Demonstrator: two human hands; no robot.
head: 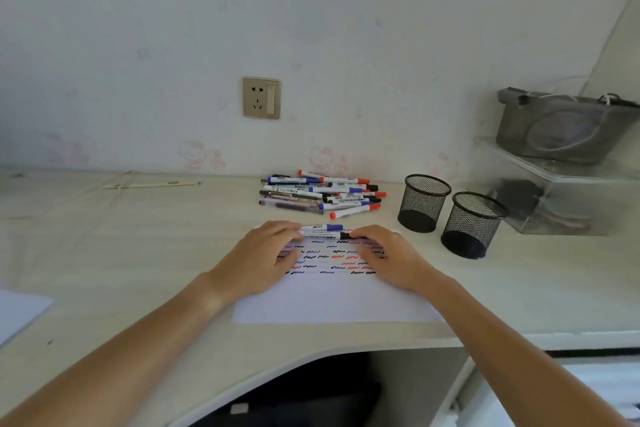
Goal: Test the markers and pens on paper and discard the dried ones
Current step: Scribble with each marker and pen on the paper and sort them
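Observation:
A white sheet of paper lies on the desk, its far half covered with rows of black, blue and red squiggles. Two markers lie across its far edge: a blue-capped marker and, just in front, a black-capped marker. My left hand pinches the black-capped marker's left end, and my right hand pinches its capped right end. Behind the paper is a pile of several markers and pens with red, blue and black caps.
Two black mesh pen cups stand to the right of the paper. A clear plastic box with a grey basket on it sits at the far right. A wall socket is behind. Another sheet lies far left.

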